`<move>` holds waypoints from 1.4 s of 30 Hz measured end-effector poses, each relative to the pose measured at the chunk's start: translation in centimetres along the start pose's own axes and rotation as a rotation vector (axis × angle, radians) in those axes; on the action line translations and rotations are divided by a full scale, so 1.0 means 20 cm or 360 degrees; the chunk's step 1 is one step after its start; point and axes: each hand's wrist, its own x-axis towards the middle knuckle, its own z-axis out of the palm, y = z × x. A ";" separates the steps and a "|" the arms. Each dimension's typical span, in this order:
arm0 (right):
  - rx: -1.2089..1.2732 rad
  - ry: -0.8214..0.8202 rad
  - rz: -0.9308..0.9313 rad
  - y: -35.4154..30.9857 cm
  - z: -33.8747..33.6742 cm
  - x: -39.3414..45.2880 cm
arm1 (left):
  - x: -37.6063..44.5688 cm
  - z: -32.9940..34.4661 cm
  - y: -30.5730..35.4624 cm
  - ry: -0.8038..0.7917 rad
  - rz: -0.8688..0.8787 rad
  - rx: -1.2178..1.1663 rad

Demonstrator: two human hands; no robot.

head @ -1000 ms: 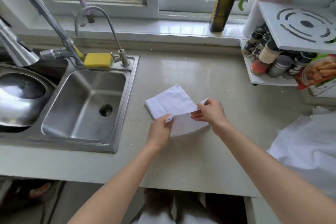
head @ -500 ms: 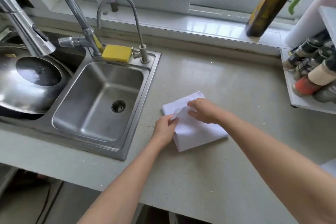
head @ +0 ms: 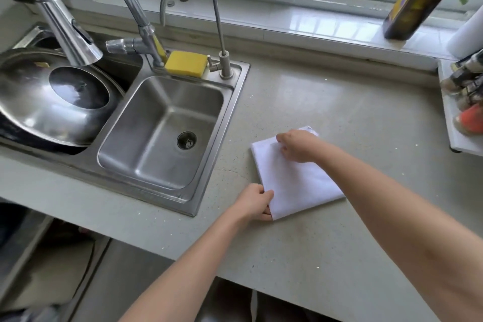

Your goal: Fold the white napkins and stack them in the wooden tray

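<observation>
Pinning: our right hand presses curled fingers on the napkin (keeping layers aligned).
Gripping: our left hand pinches its near corner, steadying the fold.
Place: surface, beside the sink.

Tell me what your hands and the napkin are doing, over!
Left hand pinching napkin's near corner. Right hand curled on its far edge. Napkin folded, flat on counter. Wooden tray not in view. Nothing blocking.
</observation>
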 end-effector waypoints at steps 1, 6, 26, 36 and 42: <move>-0.0002 -0.0009 0.0025 -0.01 0.01 0.00 | -0.01 0.00 -0.01 0.0006 -0.0012 0.0032; 0.0087 -0.0133 0.0075 -0.10 0.06 -0.08 | -0.02 -0.11 -0.04 0.0079 -0.0035 0.0669; 0.0711 0.0134 0.0302 -0.08 0.22 -0.15 | 0.17 -0.14 0.22 0.0905 0.0485 0.0624; 0.0672 0.0174 0.0442 -0.07 0.24 -0.11 | 0.21 -0.14 0.25 0.0906 0.0431 0.1018; 0.0701 0.0162 0.0446 -0.05 0.23 -0.11 | 0.24 -0.13 0.27 0.0923 0.0378 0.1140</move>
